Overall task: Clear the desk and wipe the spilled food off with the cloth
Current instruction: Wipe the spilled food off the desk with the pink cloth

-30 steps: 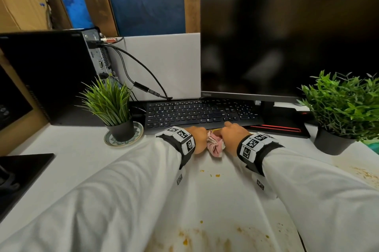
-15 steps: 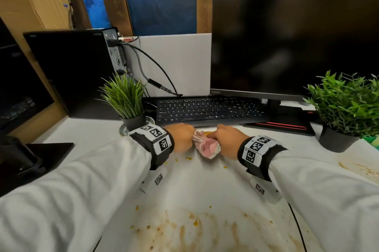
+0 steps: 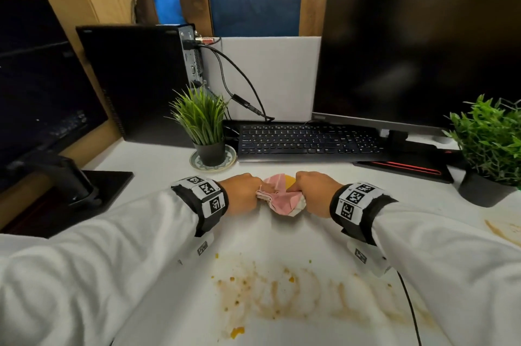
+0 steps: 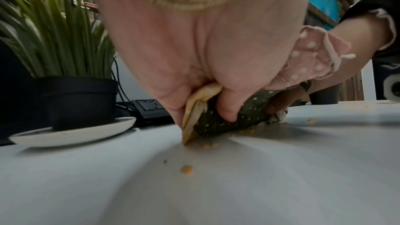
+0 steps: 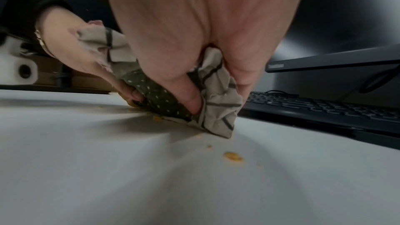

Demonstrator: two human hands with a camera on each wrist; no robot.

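Wide white desk top [image 3: 158, 176], and the wiping step is under way, I'd say: brown smeared food stains [image 3: 282, 297] spread well behind the fingers, toward the person, with yellow crumbs [image 4: 187, 170] scattered right under the knuckles. Beyond the fingertips sits the big black monitor [image 3: 417, 58], and nearer, the flat black keyboard [image 3: 307, 141], close ahead of both fists. Off past the left knuckles, a grassy green plant in a black pot [image 3: 205, 126] on a small saucer [image 3: 197, 162]; out beyond the right wrist, a bushier potted plant [image 3: 490, 142].

Now the hands: left hand [image 3: 242, 193] and right hand [image 3: 317, 193] side by side, fingers of each curled tight round one bunched patchwork cloth [image 3: 277, 199], which shows pink, dark dotted and checked panels and sits pinched between them, pressed onto the desk.

My read: the next move calls for dragging that wad back toward the body, through the smears, keeping pressure down. The keyboard is the hazard, since crumbs pushed forward would end up among the keys, and the left plant's saucer crowds the sweep on that side.
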